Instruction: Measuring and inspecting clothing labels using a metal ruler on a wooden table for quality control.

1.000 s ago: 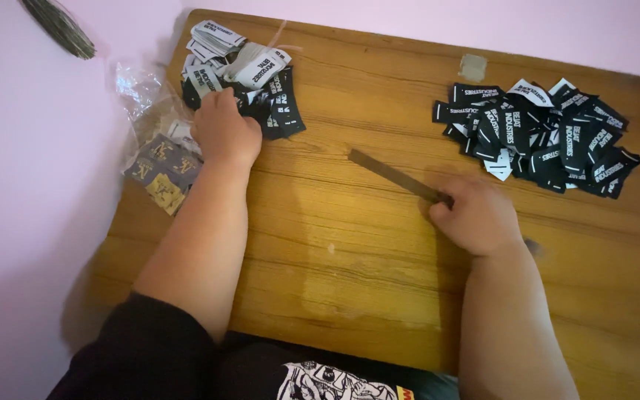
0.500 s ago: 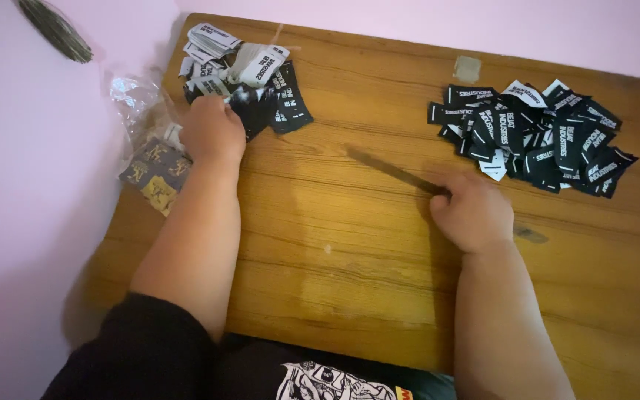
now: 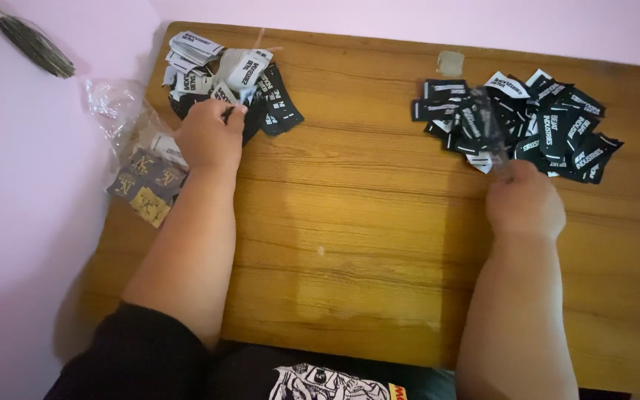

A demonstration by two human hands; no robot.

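2 label heaps: left hand (image 3: 209, 137) pinches 1 label (image 3: 227, 112); right hand (image 3: 524, 201) grips a blurred strip (image 3: 487, 124), perhaps.

The person wears a black short-sleeved T-shirt (image 3: 187, 363) with a white line-drawn graphic (image 3: 327, 384) on the chest and a small yellow and red patch at the graphic's edge. Both forearms are bare to the left hand (image 3: 209, 137) and right hand (image 3: 525, 204); no rings, watch or bracelets show.
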